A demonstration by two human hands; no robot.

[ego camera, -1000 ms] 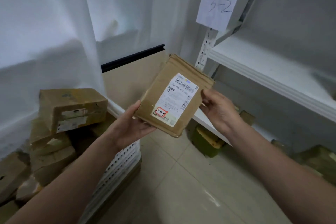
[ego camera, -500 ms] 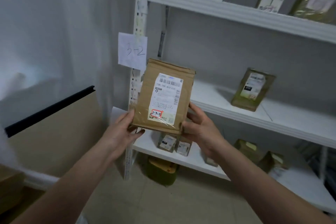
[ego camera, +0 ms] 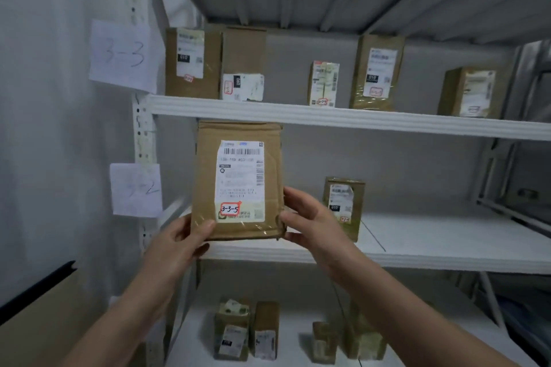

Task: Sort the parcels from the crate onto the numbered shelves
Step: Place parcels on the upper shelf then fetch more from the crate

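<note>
Fingers [ego camera: 293, 196] of left hand [ego camera: 179, 244] and right hand [ego camera: 310, 226] grip the lower corners of the parcel [ego camera: 238, 182] marked 3-3-5, upright just below the 3-3 shelf [ego camera: 328, 118], whose lip could snag its top edge on lifting, or it may topple the standing boxes [ego camera: 192, 64].

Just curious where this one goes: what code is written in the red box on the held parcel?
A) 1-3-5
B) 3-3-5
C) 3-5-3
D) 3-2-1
B: the red-boxed sticker at the lower left of the parcel label reads 3-3-5.
</note>
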